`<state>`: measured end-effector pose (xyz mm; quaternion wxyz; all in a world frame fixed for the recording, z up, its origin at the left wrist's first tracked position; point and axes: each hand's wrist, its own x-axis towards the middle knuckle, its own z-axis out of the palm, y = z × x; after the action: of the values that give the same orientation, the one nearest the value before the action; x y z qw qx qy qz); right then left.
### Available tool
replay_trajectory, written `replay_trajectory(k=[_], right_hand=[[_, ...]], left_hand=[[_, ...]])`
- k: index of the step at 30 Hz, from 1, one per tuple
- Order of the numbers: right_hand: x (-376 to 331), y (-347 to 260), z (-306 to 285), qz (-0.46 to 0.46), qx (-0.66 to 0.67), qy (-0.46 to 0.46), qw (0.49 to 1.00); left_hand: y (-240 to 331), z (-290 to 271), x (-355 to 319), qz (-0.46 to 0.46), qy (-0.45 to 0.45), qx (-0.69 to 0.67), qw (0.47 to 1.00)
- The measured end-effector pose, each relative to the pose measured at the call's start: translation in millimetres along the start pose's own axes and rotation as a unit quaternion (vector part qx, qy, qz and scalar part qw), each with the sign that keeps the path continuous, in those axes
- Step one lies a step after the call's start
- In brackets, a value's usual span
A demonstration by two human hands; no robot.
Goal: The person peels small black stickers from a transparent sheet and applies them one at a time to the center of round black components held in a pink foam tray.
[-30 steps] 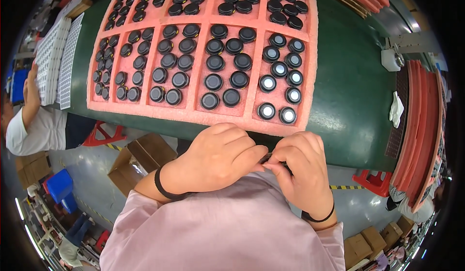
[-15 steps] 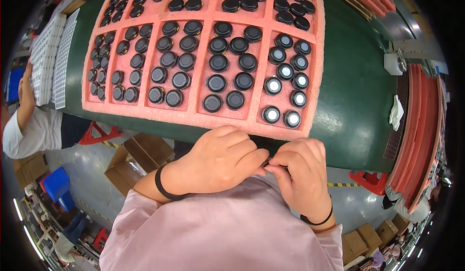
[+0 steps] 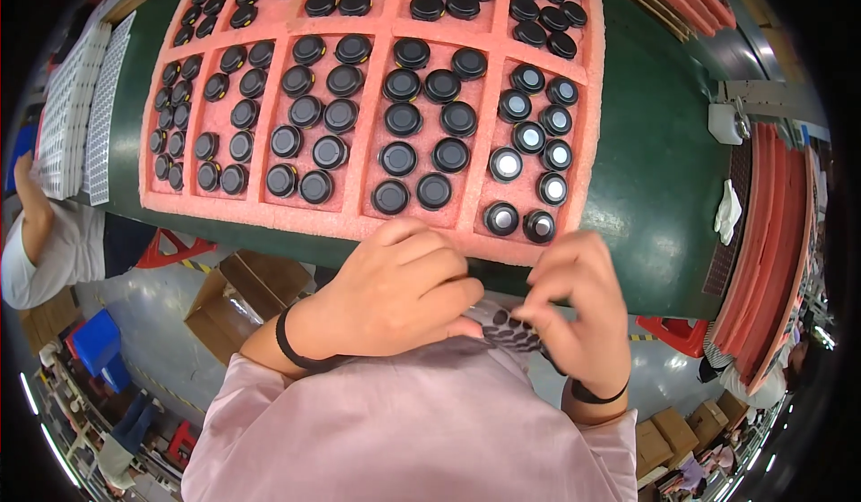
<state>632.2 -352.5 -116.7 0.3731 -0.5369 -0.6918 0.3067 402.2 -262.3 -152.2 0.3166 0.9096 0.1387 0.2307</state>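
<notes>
My left hand [image 3: 404, 291] is closed, its fingers curled over the near edge of the foam tray. From its fingertips a clear sheet with rows of dark round dots [image 3: 509, 330] spreads below the tray edge, partly hidden by both hands. To its right, my right hand [image 3: 581, 309] is blurred, thumb and forefinger pinched near the sheet; what they hold is too small to make out. Beyond my hands lies a pink foam tray [image 3: 359, 224] divided into compartments of black round caps [image 3: 390, 195]. In the near right compartment the caps have pale round centres [image 3: 507, 163].
The tray rests on a green table [image 3: 641, 161]. White sheets are stacked [image 3: 67, 134] at the left, beside another person's arm [image 3: 36, 215]. Pink foam trays [image 3: 762, 224] stand stacked at the right near a crumpled white tissue [image 3: 728, 211]. An open cardboard box [image 3: 215, 318] sits on the floor.
My hands, whose fingertips nearly met before, have parted. My right hand has moved right and turned, and the dotted sheet now shows between them. The view has shifted slightly.
</notes>
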Motion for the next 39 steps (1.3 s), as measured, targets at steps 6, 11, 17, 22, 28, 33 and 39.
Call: replay_trajectory(k=[6, 11, 17, 22, 28, 33, 39], right_hand=[[22.4, 19.3, 5.7, 0.143, -0.039, 0.031, 0.988], [30.4, 23.7, 11.4, 0.164, -0.069, 0.015, 0.984], [30.8, 25.9, 13.6, 0.143, -0.110, 0.009, 0.984], [31.7, 25.0, 17.4, 0.140, -0.126, 0.018, 0.982], [31.2, 25.5, 19.4, 0.130, -0.147, 0.024, 0.980], [31.9, 25.5, 20.2, 0.129, -0.153, 0.023, 0.980], [32.4, 25.7, 21.9, 0.130, -0.160, 0.027, 0.978]], left_hand=[[-7.1, 2.6, 8.0, 0.029, -0.026, -0.006, 0.999], [-11.3, 5.1, 9.3, 0.027, -0.058, 0.023, 0.998], [-14.3, 10.1, 6.8, 0.021, -0.046, 0.014, 0.999], [-13.5, 10.0, 7.0, 0.020, -0.045, 0.019, 0.999], [-13.0, 9.1, 6.6, 0.016, -0.050, 0.019, 0.998], [-13.8, 10.1, 5.3, 0.014, -0.044, 0.011, 0.999], [-14.3, 11.1, 4.5, 0.015, -0.041, 0.011, 0.999]])
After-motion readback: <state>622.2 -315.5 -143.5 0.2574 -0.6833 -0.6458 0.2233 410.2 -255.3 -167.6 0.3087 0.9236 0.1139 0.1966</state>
